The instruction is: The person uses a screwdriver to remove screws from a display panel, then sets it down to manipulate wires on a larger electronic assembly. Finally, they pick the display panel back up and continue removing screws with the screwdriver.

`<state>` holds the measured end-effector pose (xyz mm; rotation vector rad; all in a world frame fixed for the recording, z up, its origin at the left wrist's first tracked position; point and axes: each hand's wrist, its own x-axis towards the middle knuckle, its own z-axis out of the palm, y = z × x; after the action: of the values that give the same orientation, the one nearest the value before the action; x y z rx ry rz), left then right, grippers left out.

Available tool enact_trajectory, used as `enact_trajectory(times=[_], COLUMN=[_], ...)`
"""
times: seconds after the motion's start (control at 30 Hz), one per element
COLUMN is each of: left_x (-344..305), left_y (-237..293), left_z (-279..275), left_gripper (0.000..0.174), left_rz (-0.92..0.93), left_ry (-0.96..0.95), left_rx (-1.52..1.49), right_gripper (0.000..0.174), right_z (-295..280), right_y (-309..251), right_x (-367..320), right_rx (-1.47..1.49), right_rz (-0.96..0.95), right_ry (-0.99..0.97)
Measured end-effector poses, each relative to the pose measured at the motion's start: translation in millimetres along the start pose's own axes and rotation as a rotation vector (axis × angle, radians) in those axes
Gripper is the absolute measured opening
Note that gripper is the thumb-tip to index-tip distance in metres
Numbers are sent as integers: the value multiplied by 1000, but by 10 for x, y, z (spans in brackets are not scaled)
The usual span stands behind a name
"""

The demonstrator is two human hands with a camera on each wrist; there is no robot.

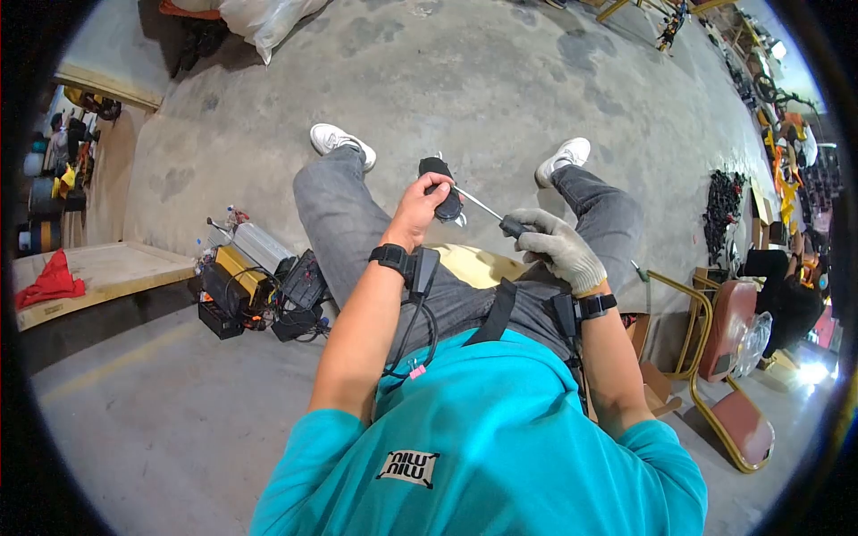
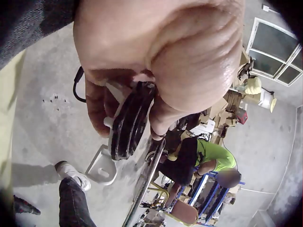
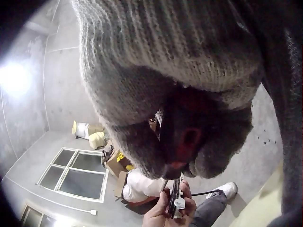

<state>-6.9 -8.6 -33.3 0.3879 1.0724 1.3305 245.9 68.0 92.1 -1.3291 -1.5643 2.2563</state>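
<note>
My bare left hand (image 1: 414,213) grips a black oblong part (image 1: 449,207) between thumb and fingers, held out over the floor between the knees. In the left wrist view, the part (image 2: 132,123) shows ridged black sides, and a pale bracket with a slot (image 2: 103,165) sticks out below. A knitted work glove covers my right hand (image 1: 559,250), which holds a screwdriver (image 1: 513,226) by its black handle. Its metal shaft (image 1: 478,202) points left, with the tip end right at the black part. The right wrist view shows red on the handle (image 3: 184,144) inside the gloved fingers.
A heap of electronic boxes and cables (image 1: 259,277) lies beside the left leg, near a wooden platform (image 1: 125,259) bearing a red cloth (image 1: 54,281). At the right are a gold-framed chair (image 1: 728,330) and dark cables (image 1: 722,205). Another person (image 2: 215,158) bends over in the background.
</note>
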Motion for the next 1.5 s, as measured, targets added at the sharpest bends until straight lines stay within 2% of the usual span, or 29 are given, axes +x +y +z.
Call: enact_trajectory(times=[0.43,0.5,0.6,0.67,0.73,0.77,0.83,0.97,1.03,1.1,1.13,1.2,1.23,1.3,1.43,1.5], left_x=[31,-1,-6,-2,-5,-6,-8,1,3,9,-5,-44,-65,-89,-38,-7], left_y=[-7,-11,2,8,16,21,2,-6,8,38,43,66,96,153,88,107], left_z=[-14,-5,9,28,51,60,55,15,6,17,42,117,158,202,109,54], left_gripper=[13,13,13,13,12,12,12,10,10,23,23,42,42,55,49,41], left_rz=[13,8,0,-9,-19,-23,-28,-12,2,-34,-36,77,76,47,48,73], left_ry=[12,32,45,71,97,100,103,137,136,129,129,171,171,293,293,170], left_rx=[38,41,84,82,78,103,128,144,142,112,109,30,28,81,71,-22], right_gripper=[46,48,45,37,38,38,39,38,38,38,38,39,40,41,44,44], right_z=[-88,-140,-254,-290,-314,-302,-223,-114,-181,-205,-206,-254,-286,-319,-346,-301], right_y=[-15,26,-80,-216,-305,-350,-423,-499,-401,-345,-323,-251,-226,-189,-208,-241], right_x=[34,49,58,89,146,173,207,184,213,212,209,213,210,186,136,98], right_rx=[51,228,254,148,25,22,21,-84,-97,-62,-26,23,76,126,145,139], right_rz=[66,-2,-101,-122,-195,-194,-204,-246,-272,-259,-246,-253,-264,-276,-274,-284], right_ry=[27,0,1,97,202,201,327,320,239,277,315,340,364,371,368,375])
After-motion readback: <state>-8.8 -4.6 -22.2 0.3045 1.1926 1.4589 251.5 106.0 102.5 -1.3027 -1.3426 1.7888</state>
